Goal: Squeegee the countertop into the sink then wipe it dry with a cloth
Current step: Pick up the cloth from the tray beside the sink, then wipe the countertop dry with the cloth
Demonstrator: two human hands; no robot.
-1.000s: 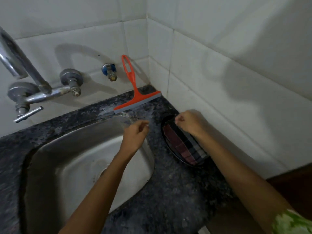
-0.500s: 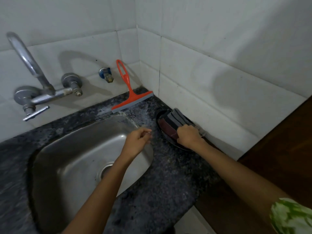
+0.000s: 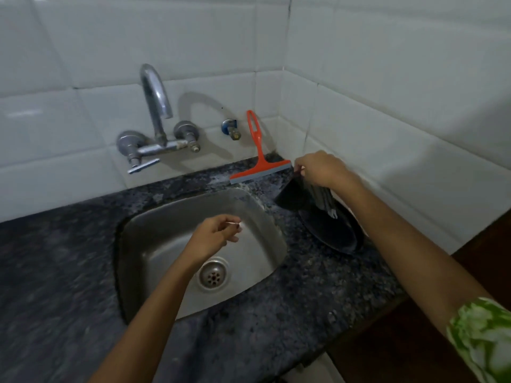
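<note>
An orange squeegee (image 3: pixel 260 161) leans against the back wall tiles, its blade resting on the dark speckled countertop (image 3: pixel 318 294) behind the steel sink (image 3: pixel 154 250). My right hand (image 3: pixel 322 168) is shut on a dark and grey striped cloth (image 3: pixel 307 196), lifting it off a black tray (image 3: pixel 336 233) by the right wall. The cloth hangs down from my fingers. My left hand (image 3: pixel 214 239) hovers over the sink basin, fingers loosely curled with nothing in them.
A chrome tap (image 3: pixel 156 117) with two handles juts from the back wall above the sink. A small blue valve (image 3: pixel 231 128) sits left of the squeegee handle. White tiled walls meet in the corner. The counter edge drops off at lower right.
My right hand gripped the cloth on the tray and lifted it up toward the squeegee. The camera view shifted left and back. My left hand stayed over the sink.
</note>
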